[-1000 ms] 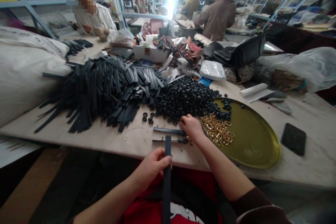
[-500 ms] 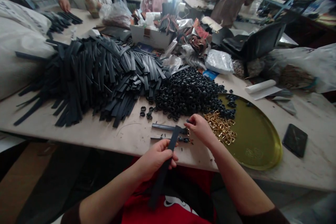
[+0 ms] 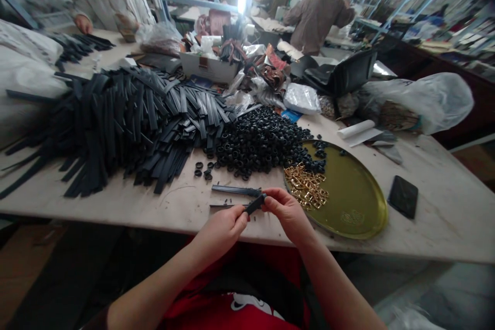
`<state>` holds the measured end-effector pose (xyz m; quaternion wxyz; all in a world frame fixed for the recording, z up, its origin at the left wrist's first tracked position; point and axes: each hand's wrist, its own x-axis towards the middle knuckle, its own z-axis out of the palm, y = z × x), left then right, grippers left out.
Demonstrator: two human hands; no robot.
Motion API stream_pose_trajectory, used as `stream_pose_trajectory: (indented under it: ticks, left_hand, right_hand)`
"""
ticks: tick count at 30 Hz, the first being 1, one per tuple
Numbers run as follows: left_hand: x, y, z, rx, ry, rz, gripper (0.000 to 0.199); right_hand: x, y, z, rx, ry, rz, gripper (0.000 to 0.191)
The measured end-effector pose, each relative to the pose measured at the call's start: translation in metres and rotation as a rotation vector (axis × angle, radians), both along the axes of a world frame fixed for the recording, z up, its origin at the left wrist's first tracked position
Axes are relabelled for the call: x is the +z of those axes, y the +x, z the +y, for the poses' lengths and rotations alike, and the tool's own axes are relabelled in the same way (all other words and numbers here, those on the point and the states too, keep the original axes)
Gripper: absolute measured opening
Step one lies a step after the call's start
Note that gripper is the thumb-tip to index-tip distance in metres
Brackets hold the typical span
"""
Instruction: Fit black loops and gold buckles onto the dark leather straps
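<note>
Holding one black strap (image 3: 255,205) between two bare hands, just above the near side of a pale table (image 3: 174,209).
The left hand (image 3: 222,227) pinches the strap; the right hand (image 3: 285,210) has its fingertips closed at the far end, any smaller piece there too hidden to tell. Beyond lie black loops (image 3: 259,144); to the right, gold buckles (image 3: 307,185) on a round tray (image 3: 356,185).

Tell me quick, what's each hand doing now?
Left hand: closed, holding a black strap.
Right hand: closed on that strap's end; anything else can't be told.
</note>
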<state>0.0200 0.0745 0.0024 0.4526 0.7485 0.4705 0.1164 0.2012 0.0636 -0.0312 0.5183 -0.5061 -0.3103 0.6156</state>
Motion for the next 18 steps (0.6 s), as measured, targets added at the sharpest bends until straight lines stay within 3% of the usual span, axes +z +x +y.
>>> stream_pose_trajectory:
  ticks: [7,11,14,16,18]
  left_hand:
    - [0.026,-0.005,-0.007,-0.229,-0.050,0.071,0.033]
    - [0.024,0.009,-0.017,-0.107,-0.027,-0.035,0.037]
    - [0.016,0.016,-0.019,-0.008,-0.045,-0.130,0.039]
    - [0.008,0.018,-0.017,0.030,-0.107,-0.193,0.039]
    - [-0.001,0.019,-0.011,0.082,-0.214,-0.274,0.035]
  right_hand:
    - [0.012,0.003,-0.029,0.201,0.042,-0.120,0.023]
    - [0.016,-0.016,-0.041,0.168,0.062,-0.070,0.026]
    - [0.011,-0.020,-0.043,0.091,0.123,-0.056,0.043]
    - [0.006,-0.005,-0.041,0.091,0.165,-0.133,0.053]
    - [0.003,0.024,-0.035,0.063,0.185,-0.344,0.043]
